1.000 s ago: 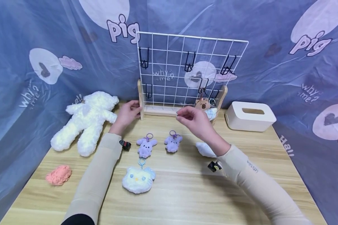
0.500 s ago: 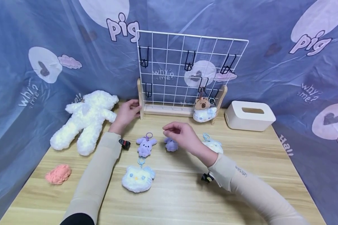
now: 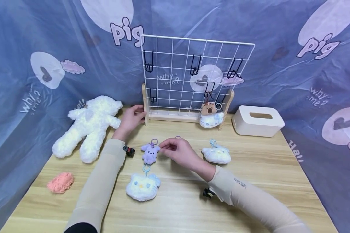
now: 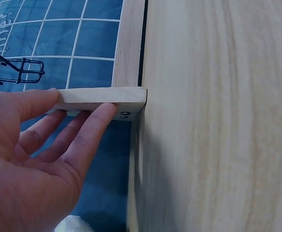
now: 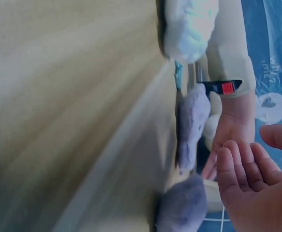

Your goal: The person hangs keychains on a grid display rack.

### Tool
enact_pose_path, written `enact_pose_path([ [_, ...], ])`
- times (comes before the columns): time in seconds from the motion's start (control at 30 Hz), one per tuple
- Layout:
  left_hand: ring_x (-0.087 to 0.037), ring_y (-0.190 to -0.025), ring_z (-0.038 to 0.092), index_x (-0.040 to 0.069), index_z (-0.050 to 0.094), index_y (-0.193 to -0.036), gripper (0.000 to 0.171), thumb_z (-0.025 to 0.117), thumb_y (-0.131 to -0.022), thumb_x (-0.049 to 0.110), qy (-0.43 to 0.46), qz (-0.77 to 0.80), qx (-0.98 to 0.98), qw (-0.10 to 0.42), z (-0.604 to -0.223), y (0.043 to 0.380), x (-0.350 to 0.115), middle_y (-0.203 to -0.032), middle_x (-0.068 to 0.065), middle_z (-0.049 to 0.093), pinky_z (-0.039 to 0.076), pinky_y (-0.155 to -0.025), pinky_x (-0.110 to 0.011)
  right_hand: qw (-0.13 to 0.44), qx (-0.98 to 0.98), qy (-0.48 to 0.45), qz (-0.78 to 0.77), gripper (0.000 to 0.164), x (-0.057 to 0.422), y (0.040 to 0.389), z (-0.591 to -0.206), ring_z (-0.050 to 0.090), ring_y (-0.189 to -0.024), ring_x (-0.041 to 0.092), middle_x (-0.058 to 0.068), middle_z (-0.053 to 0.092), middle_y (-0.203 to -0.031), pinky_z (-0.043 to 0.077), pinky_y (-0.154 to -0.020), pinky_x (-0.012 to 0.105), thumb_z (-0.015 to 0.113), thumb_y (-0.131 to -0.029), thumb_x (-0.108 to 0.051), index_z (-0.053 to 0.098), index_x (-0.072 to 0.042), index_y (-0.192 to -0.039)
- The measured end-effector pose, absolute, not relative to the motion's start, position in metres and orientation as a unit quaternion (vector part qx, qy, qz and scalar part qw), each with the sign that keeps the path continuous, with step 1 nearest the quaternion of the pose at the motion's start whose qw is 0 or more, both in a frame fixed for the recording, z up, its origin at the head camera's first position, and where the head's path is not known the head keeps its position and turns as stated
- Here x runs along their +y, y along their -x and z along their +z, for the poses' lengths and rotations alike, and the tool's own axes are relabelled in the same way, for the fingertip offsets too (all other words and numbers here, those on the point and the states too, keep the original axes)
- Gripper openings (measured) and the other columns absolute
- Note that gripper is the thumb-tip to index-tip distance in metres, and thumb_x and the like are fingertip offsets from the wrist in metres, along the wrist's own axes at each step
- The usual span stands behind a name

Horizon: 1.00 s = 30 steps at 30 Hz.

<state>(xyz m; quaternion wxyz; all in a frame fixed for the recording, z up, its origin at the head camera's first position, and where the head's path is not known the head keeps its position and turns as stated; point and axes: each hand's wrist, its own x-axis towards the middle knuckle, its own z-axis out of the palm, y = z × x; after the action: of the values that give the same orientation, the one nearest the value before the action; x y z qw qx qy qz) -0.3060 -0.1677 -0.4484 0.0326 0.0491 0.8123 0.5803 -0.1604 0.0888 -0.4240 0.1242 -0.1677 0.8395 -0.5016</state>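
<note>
My left hand (image 3: 131, 119) grips the left wooden upright (image 3: 145, 104) of a white wire-grid rack (image 3: 192, 76); in the left wrist view its thumb and fingertips lie on the wooden post (image 4: 99, 99). Over the table, my right hand (image 3: 179, 153) is empty, its fingers loosely bent in the right wrist view. Just left of its fingertips lies a purple bunny plush keychain (image 3: 150, 153). A second purple plush keychain (image 5: 182, 208) is mostly hidden under the right hand in the head view. A bear keychain (image 3: 209, 109) and a white cat plush (image 3: 211, 119) hang at the rack's lower right.
White cat plush keychains lie in front (image 3: 143, 187) and right of the right hand (image 3: 217, 154). At left are a white plush bear (image 3: 90, 126) and a pink yarn bundle (image 3: 61, 182). A white tissue box (image 3: 258, 121) stands back right. Black hooks (image 3: 195, 65) hang on the grid.
My right hand has moved from near the rack down and left toward the purple keychains, uncovering the hanging plush toys and the right cat plush. My left hand stays on the rack.
</note>
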Motion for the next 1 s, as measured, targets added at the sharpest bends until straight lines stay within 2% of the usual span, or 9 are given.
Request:
enact_pose_path([
  [0.37,-0.046,-0.131,0.068,-0.006,0.053,-0.159,0.048,0.062,-0.115,0.01,-0.052,0.587,0.807,0.03,-0.452,0.307,-0.168,-0.151,-0.032,0.061,0.069,-0.109,-0.046,0.157,0.837,0.188,-0.49,0.014,0.073,0.145,-0.44,0.071,-0.089,0.005,0.003,0.083,-0.101,0.064,-0.081,0.017,0.081,-0.101,-0.014,0.084,-0.007,-0.113],
  [0.63,-0.048,-0.13,0.069,-0.006,0.052,-0.159,0.049,0.062,-0.114,0.009,-0.051,0.592,0.803,0.032,-0.452,0.309,-0.169,-0.15,-0.032,0.061,0.069,-0.108,-0.048,0.169,0.832,0.21,-0.485,0.015,0.065,0.138,-0.444,0.072,-0.09,0.005,0.006,0.083,-0.102,0.065,-0.083,0.016,0.077,-0.1,-0.003,0.083,-0.004,-0.114],
  [1.0,-0.047,-0.131,0.069,-0.007,0.052,-0.159,0.049,0.061,-0.115,0.01,-0.058,0.585,0.809,0.023,-0.452,0.309,-0.169,-0.149,-0.033,0.063,0.07,-0.107,-0.045,0.163,0.84,0.219,-0.47,0.019,0.057,0.13,-0.449,0.078,-0.096,0.009,0.008,0.086,-0.108,0.065,-0.087,0.015,0.083,-0.099,-0.01,0.084,-0.004,-0.118],
])
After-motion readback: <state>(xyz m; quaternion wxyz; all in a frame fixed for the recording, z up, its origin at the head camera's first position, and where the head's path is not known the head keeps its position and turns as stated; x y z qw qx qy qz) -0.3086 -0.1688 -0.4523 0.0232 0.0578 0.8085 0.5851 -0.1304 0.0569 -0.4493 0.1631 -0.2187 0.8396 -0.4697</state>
